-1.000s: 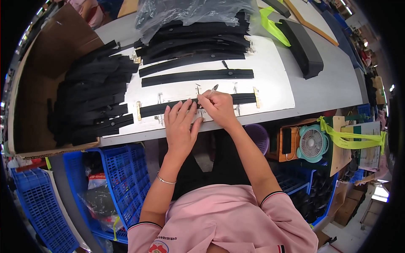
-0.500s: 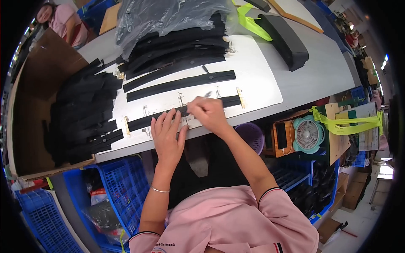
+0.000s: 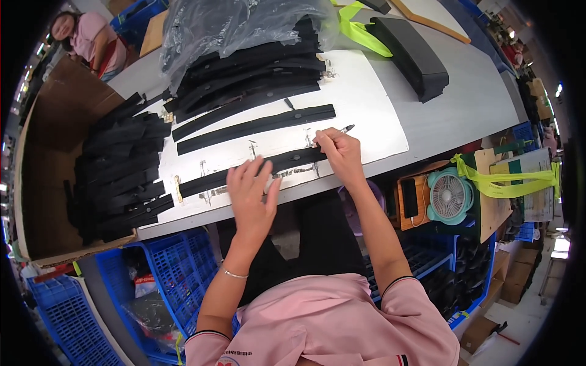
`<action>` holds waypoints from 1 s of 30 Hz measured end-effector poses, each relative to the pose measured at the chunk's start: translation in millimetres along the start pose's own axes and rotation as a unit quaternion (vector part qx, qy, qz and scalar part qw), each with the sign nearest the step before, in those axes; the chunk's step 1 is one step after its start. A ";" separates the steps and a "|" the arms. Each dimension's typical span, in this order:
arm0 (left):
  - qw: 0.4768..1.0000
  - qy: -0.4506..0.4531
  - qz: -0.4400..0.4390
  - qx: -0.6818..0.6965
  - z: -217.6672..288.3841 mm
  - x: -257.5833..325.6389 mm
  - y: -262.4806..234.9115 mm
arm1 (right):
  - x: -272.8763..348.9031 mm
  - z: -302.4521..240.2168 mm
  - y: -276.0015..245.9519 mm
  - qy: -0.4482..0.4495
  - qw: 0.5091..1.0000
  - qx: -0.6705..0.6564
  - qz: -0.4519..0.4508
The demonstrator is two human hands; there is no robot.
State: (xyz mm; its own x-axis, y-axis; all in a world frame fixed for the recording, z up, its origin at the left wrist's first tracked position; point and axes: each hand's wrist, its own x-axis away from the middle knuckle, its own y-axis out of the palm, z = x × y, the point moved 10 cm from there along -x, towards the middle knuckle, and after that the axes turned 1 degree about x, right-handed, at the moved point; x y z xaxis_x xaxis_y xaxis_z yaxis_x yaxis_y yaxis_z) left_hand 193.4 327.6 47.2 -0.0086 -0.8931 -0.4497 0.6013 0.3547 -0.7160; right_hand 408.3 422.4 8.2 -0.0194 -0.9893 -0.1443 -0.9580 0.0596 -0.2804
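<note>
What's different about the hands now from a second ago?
The right hand moved to the right along the black strip, toward its right end, uncovering a small round piece on the strip. The left hand shifted slightly right and looks blurry. No new thing was grabbed or let go. The pen stayed in the right hand, and the strip stayed on the white board.

The left forearm [image 3: 227, 283] reaches up to the near edge of the table [image 3: 476, 116], where the left hand [image 3: 253, 196] sits palm down across it, fingers [image 3: 248, 178] spread and slightly blurred. The right forearm [image 3: 383, 232] slants inward; the right hand [image 3: 340, 157], just inside that edge, has its fingers curled and pinched together.
</note>
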 end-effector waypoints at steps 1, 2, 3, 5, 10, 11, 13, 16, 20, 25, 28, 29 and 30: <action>0.999 0.024 0.003 0.032 11.3 -6.7 8.2 | -0.1 -1.3 0.1 -0.011 1.000 0.001 0.003; 0.997 0.048 0.007 0.064 22.4 -13.1 15.7 | 0.3 -2.5 -0.1 -0.023 1.000 0.002 0.006; 0.997 0.048 0.006 0.065 28.3 -19.6 24.4 | 0.7 -0.5 0.0 -0.022 1.000 0.002 0.006; 0.992 0.057 0.007 0.111 39.5 -32.1 40.1 | 0.7 -0.1 1.2 -0.035 0.999 0.013 0.004; 0.993 0.039 0.014 0.112 34.9 -36.0 59.1 | 1.1 0.9 2.7 -0.035 0.999 0.042 -0.002; 0.993 0.041 0.017 0.110 35.6 -36.3 58.3 | 1.8 0.5 3.2 -0.040 0.998 0.050 -0.002; 0.993 0.043 0.019 0.107 36.3 -36.4 57.7 | 1.3 -2.8 4.0 -0.063 0.996 0.062 0.006; 0.994 0.042 0.019 0.100 36.2 -36.3 57.7 | 2.4 -11.2 4.2 -0.095 0.992 0.084 0.017; 0.994 0.042 0.020 0.099 36.0 -36.1 56.7 | 4.2 -7.8 0.8 -0.057 0.997 0.057 0.013; 0.994 0.042 0.024 0.098 36.1 -35.3 57.3 | 6.3 -10.0 1.9 -0.072 0.996 0.048 -0.030; 0.995 0.036 0.021 0.085 35.0 -35.4 58.4 | 6.8 -15.5 3.2 -0.102 0.992 0.071 -0.031; 0.995 0.035 0.018 0.088 35.2 -35.5 59.1 | 7.2 -19.3 3.4 -0.123 0.988 0.085 -0.030; 0.995 0.033 0.016 0.092 35.4 -35.9 59.7 | 6.9 -20.1 3.1 -0.124 0.988 0.084 -0.032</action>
State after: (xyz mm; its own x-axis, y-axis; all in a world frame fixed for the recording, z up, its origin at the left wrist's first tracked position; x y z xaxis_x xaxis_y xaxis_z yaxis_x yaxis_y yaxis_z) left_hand 257.9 371.0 39.4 -0.0355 -0.8601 -0.5089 0.7375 0.3211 -0.5941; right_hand 399.5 413.1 25.4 0.1304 -0.9298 -0.3441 -0.8933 0.0404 -0.4477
